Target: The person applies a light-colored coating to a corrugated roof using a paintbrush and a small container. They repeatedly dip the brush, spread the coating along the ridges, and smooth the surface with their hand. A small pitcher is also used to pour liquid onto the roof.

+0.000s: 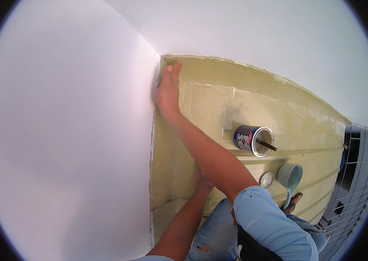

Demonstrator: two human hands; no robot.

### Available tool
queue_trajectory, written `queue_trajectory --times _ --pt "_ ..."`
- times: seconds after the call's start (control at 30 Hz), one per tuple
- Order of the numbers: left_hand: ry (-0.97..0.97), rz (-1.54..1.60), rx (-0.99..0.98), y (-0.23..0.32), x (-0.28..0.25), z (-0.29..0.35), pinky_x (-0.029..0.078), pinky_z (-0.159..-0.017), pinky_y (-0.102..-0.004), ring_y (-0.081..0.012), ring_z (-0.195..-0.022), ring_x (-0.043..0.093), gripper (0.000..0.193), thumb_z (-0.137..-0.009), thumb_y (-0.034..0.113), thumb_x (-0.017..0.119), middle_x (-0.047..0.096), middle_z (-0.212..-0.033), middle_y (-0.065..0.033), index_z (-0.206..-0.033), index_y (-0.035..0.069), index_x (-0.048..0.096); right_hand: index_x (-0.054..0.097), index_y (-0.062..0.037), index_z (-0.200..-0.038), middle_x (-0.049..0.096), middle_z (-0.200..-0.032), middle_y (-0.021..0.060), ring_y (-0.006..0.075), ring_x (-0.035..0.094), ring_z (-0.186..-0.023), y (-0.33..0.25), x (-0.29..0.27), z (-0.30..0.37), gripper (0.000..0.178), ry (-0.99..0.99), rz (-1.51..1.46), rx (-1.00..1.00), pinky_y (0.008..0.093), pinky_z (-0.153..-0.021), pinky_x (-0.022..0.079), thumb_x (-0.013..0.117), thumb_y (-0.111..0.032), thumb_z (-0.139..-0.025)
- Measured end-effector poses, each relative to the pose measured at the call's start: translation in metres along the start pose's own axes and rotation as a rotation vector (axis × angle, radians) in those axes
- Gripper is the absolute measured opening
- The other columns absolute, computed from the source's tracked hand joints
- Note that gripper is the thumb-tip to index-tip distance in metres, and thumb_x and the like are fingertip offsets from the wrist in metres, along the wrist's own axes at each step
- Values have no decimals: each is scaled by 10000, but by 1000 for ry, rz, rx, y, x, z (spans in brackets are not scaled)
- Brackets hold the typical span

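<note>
My right hand (169,89) reaches into the corner where two white walls meet the yellowish coated metal sheet (205,104). Its fingers are stretched out and lie along the strip at the foot of the left wall. I see nothing held in it, though its palm side is hidden. My left hand (203,179) is lower down over the sheet, mostly covered by my right forearm, so its fingers do not show. To the right of my right forearm, an open tin can (241,138) with a dark blue label lies tilted in view, a dark stick (266,145) poking out of it.
A round metal lid (266,179) sits below the can, beside a pale blue-green dipper (289,176) with a handle. Raised ribs cross the sheet. A sandaled foot (295,202) is at the lower right. A wire grille (353,187) borders the far right.
</note>
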State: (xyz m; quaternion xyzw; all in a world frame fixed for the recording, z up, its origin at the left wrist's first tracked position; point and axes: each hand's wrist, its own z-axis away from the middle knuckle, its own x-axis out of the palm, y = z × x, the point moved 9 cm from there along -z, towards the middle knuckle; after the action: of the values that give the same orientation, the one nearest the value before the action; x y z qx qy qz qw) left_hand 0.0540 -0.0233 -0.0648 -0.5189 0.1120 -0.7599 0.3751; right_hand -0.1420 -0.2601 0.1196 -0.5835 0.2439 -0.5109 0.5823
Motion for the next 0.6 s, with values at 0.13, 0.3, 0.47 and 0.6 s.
queue_trajectory --times 0.13,0.3,0.47,0.6 --pt "-184 1259 -178 -15 37 -2 94 -1288 -610 -445 -1605 155 964 -994 614 588 155 -1750 -228 -1682 45 224 18 -20 -1690 69 -1775 187 356 111 -1631 -17 19 -3 816 15 -37 70 438 -1312 115 223 -565 -1118" --pt "-7 3131 -525 -11 50 -6 107 -1286 -615 -443 -1607 157 968 -979 630 600 158 -1753 -218 -1683 70 244 18 -30 -1694 94 -1780 158 367 191 -1605 -25 23 -6 829 55 69 178 503 -1291 134 188 -594 -1110" --pt "-30 2655 -404 -13 41 -5 104 -1288 -619 -430 -1611 151 945 -988 640 574 156 -1759 -197 -1686 92 250 30 -46 -1699 110 -1783 137 347 227 -1593 -27 30 -7 795 50 150 205 514 -1283 135 176 -567 -1117" --pt "-21 2616 -440 -16 42 -1 100 -1290 -617 -425 -1614 144 938 -988 630 574 143 -1763 -192 -1688 97 247 103 -48 -1698 111 -1784 132 320 227 -1595 -24 33 -9 744 34 233 186 505 -1284 135 181 -515 -1125"
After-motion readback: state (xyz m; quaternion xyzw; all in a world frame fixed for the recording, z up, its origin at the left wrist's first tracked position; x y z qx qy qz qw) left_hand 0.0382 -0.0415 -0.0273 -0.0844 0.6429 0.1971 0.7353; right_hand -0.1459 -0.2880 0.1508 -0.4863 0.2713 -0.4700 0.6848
